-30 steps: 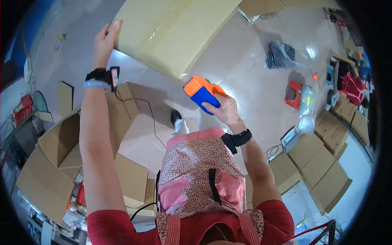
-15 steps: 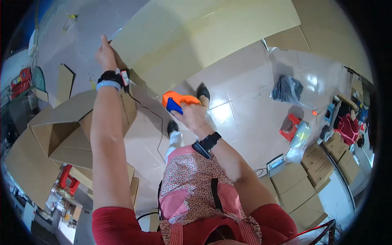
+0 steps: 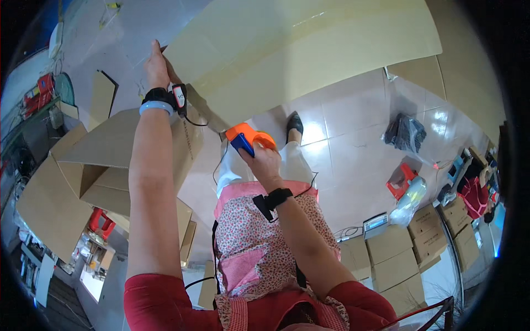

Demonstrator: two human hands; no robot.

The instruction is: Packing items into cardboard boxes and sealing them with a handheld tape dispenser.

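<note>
**Large carton held up, tape dispenser beneath it**

We see a big pale cardboard box (image 3: 309,49) filling the upper middle of the frame. Our left hand (image 3: 156,63), at upper left, is pressed with fingers closed along the box's left corner edge. Our right hand (image 3: 265,160), at centre, is wrapped tight around an orange and blue tape dispenser (image 3: 247,138), which sits just under the box's lower edge; we cannot tell whether it touches the cardboard.

Below is a glossy white tiled floor (image 3: 353,121). An open brown carton (image 3: 105,160) lies at left. At lower right, sealed brown boxes (image 3: 397,259) are stacked together, with a red tool (image 3: 400,179) and a clear plastic bag (image 3: 409,198) just above them, and a dark bundle in plastic (image 3: 406,132) at right.
</note>
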